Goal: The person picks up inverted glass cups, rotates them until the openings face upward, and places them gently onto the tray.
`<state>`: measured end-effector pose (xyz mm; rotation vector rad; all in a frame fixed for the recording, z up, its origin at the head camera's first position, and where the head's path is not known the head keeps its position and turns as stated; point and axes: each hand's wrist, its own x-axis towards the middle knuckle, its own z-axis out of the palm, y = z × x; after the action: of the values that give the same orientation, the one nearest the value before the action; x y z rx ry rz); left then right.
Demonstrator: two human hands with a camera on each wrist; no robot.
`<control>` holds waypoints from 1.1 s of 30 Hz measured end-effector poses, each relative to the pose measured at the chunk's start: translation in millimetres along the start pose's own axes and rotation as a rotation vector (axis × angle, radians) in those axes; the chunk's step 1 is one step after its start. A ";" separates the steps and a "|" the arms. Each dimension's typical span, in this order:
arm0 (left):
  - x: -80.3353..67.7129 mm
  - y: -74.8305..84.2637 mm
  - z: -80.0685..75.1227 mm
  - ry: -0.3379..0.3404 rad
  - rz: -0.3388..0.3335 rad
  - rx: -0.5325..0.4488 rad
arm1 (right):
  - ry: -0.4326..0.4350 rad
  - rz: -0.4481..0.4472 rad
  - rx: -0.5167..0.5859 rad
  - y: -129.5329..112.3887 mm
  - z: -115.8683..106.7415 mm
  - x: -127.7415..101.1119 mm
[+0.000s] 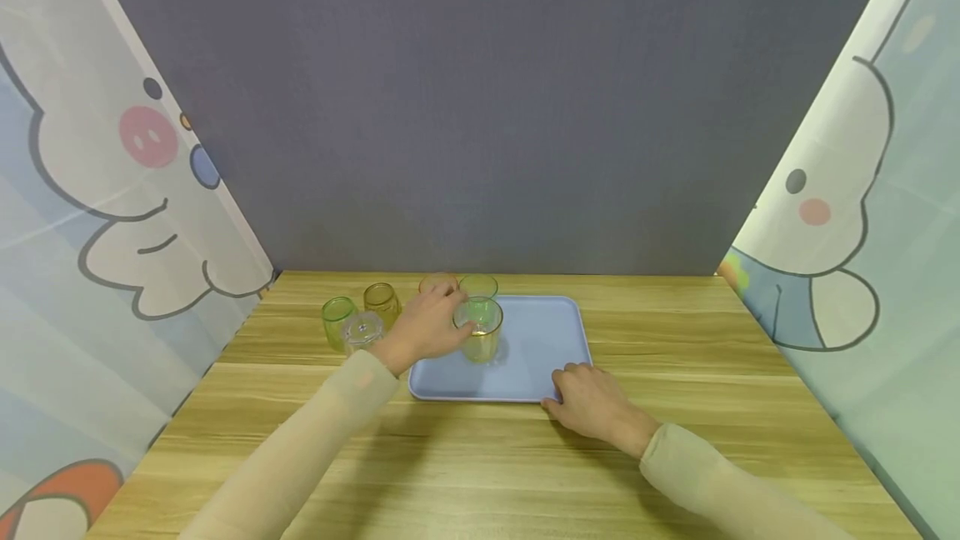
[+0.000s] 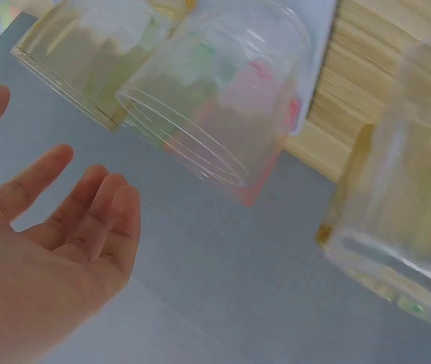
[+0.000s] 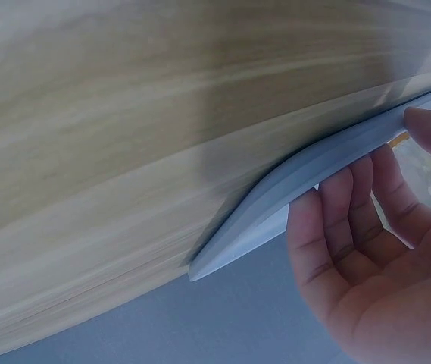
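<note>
My left hand [image 1: 431, 323] hovers over the left side of a blue tray [image 1: 536, 348], its fingers loosely spread beside the glasses. In the left wrist view a gap separates this hand from a yellow-rimmed glass [image 2: 86, 68] and a clear glass [image 2: 215, 98]. Behind the clear one shows a pink glass [image 2: 260, 171]. A green-rimmed glass [image 1: 478, 285] stands at the tray's back. My right hand [image 1: 592, 402] grips the tray's front right corner, thumb on the front edge and fingers bent at the rim. My left hand partly hides the pink glass in the head view.
Left of the tray, a green glass [image 1: 338, 322], an amber glass [image 1: 382, 300] and a clear glass [image 1: 363, 330] stand close together on the wooden table [image 1: 720, 357]. A grey panel [image 1: 495, 123] rises behind the table. Patterned curtains [image 1: 892, 223] hang at both sides.
</note>
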<state>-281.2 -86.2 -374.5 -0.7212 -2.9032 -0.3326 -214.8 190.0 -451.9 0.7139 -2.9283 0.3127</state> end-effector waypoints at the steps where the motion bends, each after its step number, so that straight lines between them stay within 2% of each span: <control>1: -1.2 -1.8 -0.1 0.002 -0.002 0.005 | -0.001 0.000 0.001 -0.1 -0.1 0.0; 4: -4.8 -6.5 -1.3 -0.002 -0.010 0.018 | -0.002 0.001 0.007 0.2 0.2 -0.2; 13: -16.4 -21.8 -4.4 0.042 0.002 0.054 | 0.006 -0.004 0.006 1.8 1.8 0.2; 24: -32.7 -42.4 -12.2 0.045 -0.071 0.046 | 0.006 -0.009 0.013 0.6 0.7 0.7; 33: -43.6 -64.3 -16.1 -0.014 -0.160 0.065 | 0.004 -0.001 0.009 0.1 0.8 0.5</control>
<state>-272.2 -164.9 -378.4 -0.4850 -2.9759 -0.2494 -215.4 189.7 -452.6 0.7151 -2.9240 0.3275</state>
